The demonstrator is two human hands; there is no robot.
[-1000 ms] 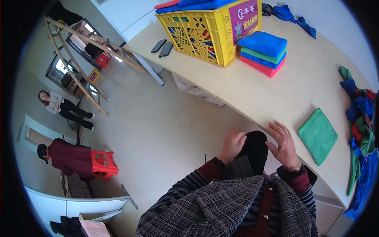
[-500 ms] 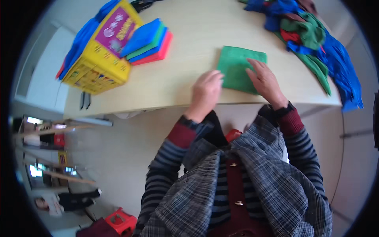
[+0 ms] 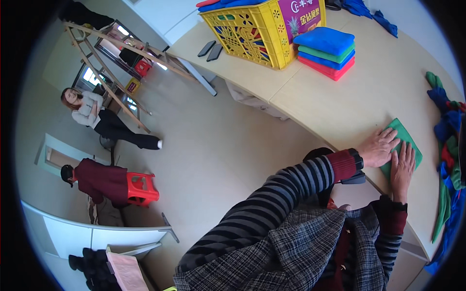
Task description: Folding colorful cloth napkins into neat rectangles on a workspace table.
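A green folded cloth (image 3: 401,130) lies flat near the table's front edge, at the right of the view. My left hand (image 3: 377,148) rests on its left side, fingers stretched out. Beside it, my right hand (image 3: 403,169) presses flat on the same cloth, fingers extended toward the far side. Neither hand grips anything, and together they cover much of the cloth. Farther back stands a neat stack of folded cloths (image 3: 325,46) in blue, green and red. Along the table's right side sprawls a loose heap of crumpled blue, green and red cloths (image 3: 451,145).
A yellow plastic crate (image 3: 252,31) holding cloths stands behind the stack. Two dark flat phone-like objects (image 3: 213,52) lie left of it on the table (image 3: 301,97). Across the room are a wooden ladder (image 3: 104,72), a standing person (image 3: 90,114) and another on a red stool (image 3: 143,189).
The view has swung left, bringing more of the room in. My left hand, blurred at the cloth's edge before, now lies flat on it; my right hand has also settled flat.
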